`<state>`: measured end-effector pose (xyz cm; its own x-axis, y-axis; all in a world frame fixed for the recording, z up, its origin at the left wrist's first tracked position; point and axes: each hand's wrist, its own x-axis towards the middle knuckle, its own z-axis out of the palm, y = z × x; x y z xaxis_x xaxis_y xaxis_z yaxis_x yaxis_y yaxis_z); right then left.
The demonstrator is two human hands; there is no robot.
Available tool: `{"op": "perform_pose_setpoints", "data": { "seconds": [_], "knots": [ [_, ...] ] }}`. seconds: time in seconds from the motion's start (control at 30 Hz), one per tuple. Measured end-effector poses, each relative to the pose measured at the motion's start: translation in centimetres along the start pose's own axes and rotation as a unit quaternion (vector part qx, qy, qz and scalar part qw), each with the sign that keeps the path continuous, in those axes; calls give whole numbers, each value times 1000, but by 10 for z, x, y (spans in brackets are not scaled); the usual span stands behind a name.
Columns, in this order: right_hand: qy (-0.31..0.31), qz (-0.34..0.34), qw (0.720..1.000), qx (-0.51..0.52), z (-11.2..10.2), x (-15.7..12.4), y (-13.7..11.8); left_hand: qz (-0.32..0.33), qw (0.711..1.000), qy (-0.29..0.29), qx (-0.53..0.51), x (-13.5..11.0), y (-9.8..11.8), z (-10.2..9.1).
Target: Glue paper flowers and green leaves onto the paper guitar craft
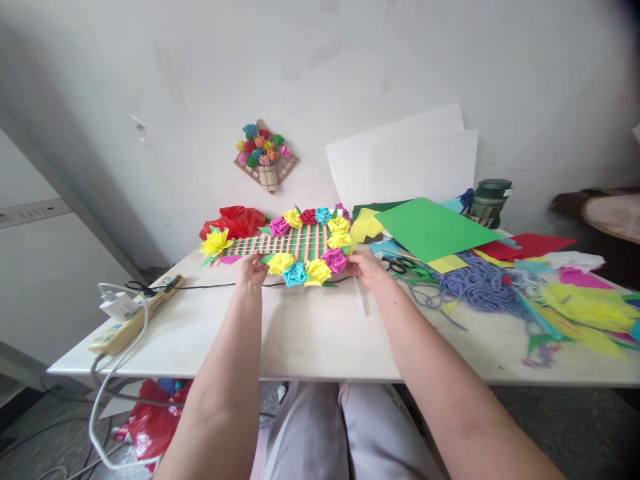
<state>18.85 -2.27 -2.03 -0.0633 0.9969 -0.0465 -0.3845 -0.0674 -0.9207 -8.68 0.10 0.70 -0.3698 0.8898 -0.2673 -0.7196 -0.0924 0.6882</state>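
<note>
A guitar-shaped craft piece [311, 241] with pink strips and paper flowers round its body is held up just over the table. My left hand [251, 271] grips its lower edge where the neck meets the body, fingers partly behind it. At the right end of the body, my right hand [365, 265] is closed on the edge beside a magenta flower [334, 260]. A big yellow flower [215, 243] sits on the neck's left end. Under the piece, near my right hand, lies a thin white stick [361, 297].
On the white table [320, 340], a power strip [135, 317] with a charger lies left. A red plastic bag [234, 221] sits behind. Scissors [399, 265], blue yarn [480, 283], green paper [437, 228] and scraps lie right, near a dark green bottle [490, 200].
</note>
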Motion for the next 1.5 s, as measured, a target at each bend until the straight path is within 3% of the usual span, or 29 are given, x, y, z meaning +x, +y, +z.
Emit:
{"op": "perform_pose_setpoints", "data": {
  "seconds": [0.17, 0.6, 1.1, 1.5],
  "knots": [
    [20, -2, 1000, -6, 2, -2, -1, -2, 1000, -12, -4, -1, -2, 1],
    [31, 3, 999, -7, 2, 0, 0, -16, 990, -119, 68, -16, 5, -5],
    [46, -9, 999, -12, 1, 0, 0, 6, 992, -105, 68, -14, 1, -3],
    [57, -29, 998, -19, 4, -1, 1, -33, 996, -52, 65, -19, 5, 9]
  ]
}}
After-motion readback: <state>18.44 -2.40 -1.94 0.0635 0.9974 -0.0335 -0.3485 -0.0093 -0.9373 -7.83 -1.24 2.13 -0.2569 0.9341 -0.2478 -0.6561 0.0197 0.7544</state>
